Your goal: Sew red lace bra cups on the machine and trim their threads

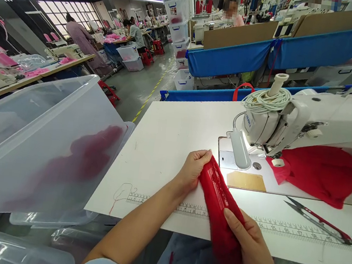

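Observation:
A folded piece of red fabric is stretched between my two hands over the front edge of the white sewing table. My left hand pinches its upper end. Lower down, my right hand grips the other side, thumb on top and the fingers partly hidden behind the cloth. Rows of stitching run along the fabric's upper part. To the right stands a white sewing machine, with another red fabric piece lying under its arm. Thread snips rest on the table right of my right hand.
A printed ruler runs along the table's front edge. At left stands a large translucent plastic bin with red material showing through. Blue cloth hangs from the workstation opposite. Other people sit and stand at machines farther back.

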`<state>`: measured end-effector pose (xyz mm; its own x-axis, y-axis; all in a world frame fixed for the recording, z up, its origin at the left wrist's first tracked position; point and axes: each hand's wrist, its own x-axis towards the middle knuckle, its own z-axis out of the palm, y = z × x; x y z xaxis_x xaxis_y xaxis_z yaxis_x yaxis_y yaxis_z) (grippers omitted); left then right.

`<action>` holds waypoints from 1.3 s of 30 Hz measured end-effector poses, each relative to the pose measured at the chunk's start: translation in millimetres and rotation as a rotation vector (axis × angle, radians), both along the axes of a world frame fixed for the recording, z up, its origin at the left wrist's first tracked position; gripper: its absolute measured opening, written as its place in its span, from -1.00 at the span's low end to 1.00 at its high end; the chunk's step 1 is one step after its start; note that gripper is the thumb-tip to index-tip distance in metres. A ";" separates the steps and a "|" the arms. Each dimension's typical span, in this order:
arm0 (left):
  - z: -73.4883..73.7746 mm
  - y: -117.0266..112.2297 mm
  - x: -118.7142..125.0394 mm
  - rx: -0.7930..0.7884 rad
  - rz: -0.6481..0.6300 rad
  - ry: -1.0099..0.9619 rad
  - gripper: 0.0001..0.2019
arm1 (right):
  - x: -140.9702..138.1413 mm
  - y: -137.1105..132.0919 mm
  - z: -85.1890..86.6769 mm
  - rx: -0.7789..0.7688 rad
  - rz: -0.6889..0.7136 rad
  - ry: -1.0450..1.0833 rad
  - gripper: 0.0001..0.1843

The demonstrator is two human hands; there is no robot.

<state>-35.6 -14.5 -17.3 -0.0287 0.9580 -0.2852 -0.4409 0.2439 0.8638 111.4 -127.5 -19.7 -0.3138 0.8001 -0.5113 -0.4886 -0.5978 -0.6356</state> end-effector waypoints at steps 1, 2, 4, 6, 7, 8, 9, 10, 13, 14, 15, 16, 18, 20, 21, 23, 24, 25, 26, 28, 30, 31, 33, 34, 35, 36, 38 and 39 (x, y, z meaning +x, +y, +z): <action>-0.6 1.4 -1.3 -0.011 0.012 -0.017 -0.50 | 2.3 -1.8 -0.5 -0.005 0.010 -0.008 -0.63; -1.1 2.8 -2.3 -0.024 0.026 -0.035 -0.52 | 4.2 -1.8 -0.8 -0.012 0.020 -0.016 -0.62; -1.3 4.5 -3.5 -0.050 0.028 -0.073 -0.57 | 6.8 4.7 0.0 -0.039 0.019 -0.020 -0.61; 0.0 3.7 -4.0 -0.080 -0.033 -0.113 -0.61 | 8.0 18.4 3.5 -0.082 -0.020 -0.014 -0.60; 0.9 2.5 -4.4 -0.112 -0.116 -0.149 -0.63 | 8.4 26.6 6.2 -0.096 -0.049 -0.006 -0.58; 1.7 0.8 -5.2 -0.149 -0.230 -0.193 -0.62 | 8.7 34.5 9.2 -0.100 -0.083 0.004 -0.56; 2.2 -1.0 -6.4 -0.188 -0.367 -0.240 -0.59 | 9.1 41.7 12.2 -0.093 -0.118 0.012 -0.55; 2.3 -2.8 -7.6 -0.222 -0.504 -0.288 -0.56 | 9.4 47.6 14.6 -0.078 -0.148 0.019 -0.54; 0.6 -6.4 -8.8 -0.244 -0.642 -0.387 -0.66 | 10.1 57.0 16.5 0.006 -0.213 0.027 -0.53; 0.0 -7.1 -7.5 -0.242 -0.595 -0.415 -0.72 | 10.0 57.8 15.3 0.032 -0.212 0.021 -0.53; -0.1 -7.6 -5.5 -0.245 -0.538 -0.441 -0.76 | 9.7 58.0 13.6 0.047 -0.197 0.014 -0.54; 0.2 -8.2 -3.1 -0.252 -0.484 -0.459 -0.76 | 9.2 57.8 11.8 0.051 -0.173 0.010 -0.55; 2.1 -9.6 1.7 -0.257 -0.427 -0.437 -0.70 | 7.9 57.3 9.3 0.030 -0.110 0.022 -0.56; 4.8 -11.1 4.4 -0.234 -0.421 -0.345 -0.65 | 6.9 57.6 8.9 0.008 -0.081 0.052 -0.56; 6.1 -11.7 5.0 -0.212 -0.402 -0.296 -0.64 | 6.6 58.1 9.3 0.011 -0.075 0.062 -0.57; 8.0 -12.0 5.2 -0.168 -0.323 -0.214 -0.60 | 5.9 58.5 9.7 0.028 -0.059 0.058 -0.58; 8.5 -11.9 5.5 -0.149 -0.272 -0.182 -0.57 | 5.2 57.9 9.1 0.038 -0.049 0.046 -0.57; 8.9 -11.8 6.1 -0.128 -0.220 -0.151 -0.55 | 4.1 56.4 7.8 0.049 -0.036 0.026 -0.56; 9.1 -11.8 7.0 -0.104 -0.171 -0.118 -0.53 | 2.4 53.8 5.6 0.067 -0.027 -0.001 -0.54; 9.3 -12.2 9.5 -0.061 -0.085 -0.065 -0.51 | -2.8 45.5 -1.5 0.130 -0.013 -0.075 -0.51; 9.8 -13.1 11.8 -0.037 -0.022 -0.033 -0.50 | -9.5 35.0 -10.3 0.230 0.003 -0.150 -0.48; 10.2 -13.5 12.4 -0.035 -0.007 -0.022 -0.51 | -12.8 30.1 -14.4 0.280 0.012 -0.178 -0.47; 10.8 -13.3 12.4 -0.043 -0.001 -0.007 -0.51 | -17.6 23.4 -19.8 0.355 0.033 -0.216 -0.45; 11.0 -12.8 11.9 -0.051 -0.001 -0.006 -0.51 | -18.9 22.1 -20.5 0.378 0.046 -0.227 -0.45; 11.0 -12.0 11.2 -0.061 0.000 -0.008 -0.51 | -19.4 22.1 -19.8 0.389 0.062 -0.234 -0.45; 11.0 -11.1 10.5 -0.073 0.004 -0.013 -0.52 | -19.4 23.1 -18.0 0.389 0.076 -0.238 -0.44; 10.9 -9.4 9.4 -0.095 0.018 -0.025 -0.52 | -18.5 26.3 -12.3 0.373 0.091 -0.235 -0.41; 11.1 -8.9 9.1 -0.104 0.024 -0.031 -0.52 | -18.2 27.2 -9.2 0.363 0.097 -0.232 -0.40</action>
<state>-26.4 -23.4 -6.1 -0.0411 0.9224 -0.3840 -0.4735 0.3204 0.8204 93.1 -100.3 -29.0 -0.3063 0.9134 -0.2681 -0.2613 -0.3515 -0.8990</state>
